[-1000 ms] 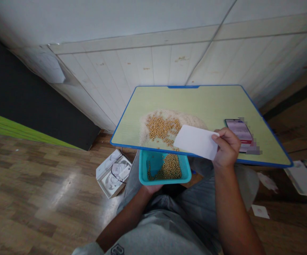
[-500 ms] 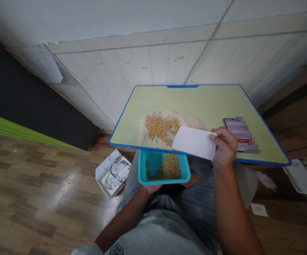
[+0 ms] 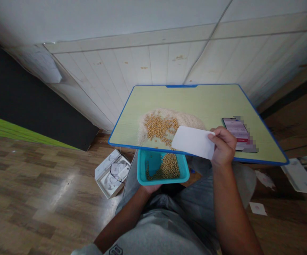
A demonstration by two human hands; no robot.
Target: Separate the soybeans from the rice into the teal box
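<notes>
- We see a white card (image 3: 193, 142) lying tilted across the board's near edge, its left end just beside a scatter of soybeans (image 3: 160, 127).
- Our right hand (image 3: 224, 147) pinches the card's right end, thumb pressed on top and fingers curled beneath it.
- The soybeans sit on a pale heap of what looks like rice (image 3: 190, 119), on a green board with a blue edge (image 3: 196, 101).
- Directly below that edge is a teal plastic tray (image 3: 141, 170) holding more soybeans (image 3: 169, 167).
- Our left hand (image 3: 150, 188) sits under the tray, touching its underside; the tray hides most of the fingers, so we cannot tell how they are set.
- A smartphone (image 3: 234, 129) lies on the board just beyond the right hand.
- An open white box with a dark cable (image 3: 112, 173) lies on the wood-pattern floor (image 3: 36, 191), left of the tray.
</notes>
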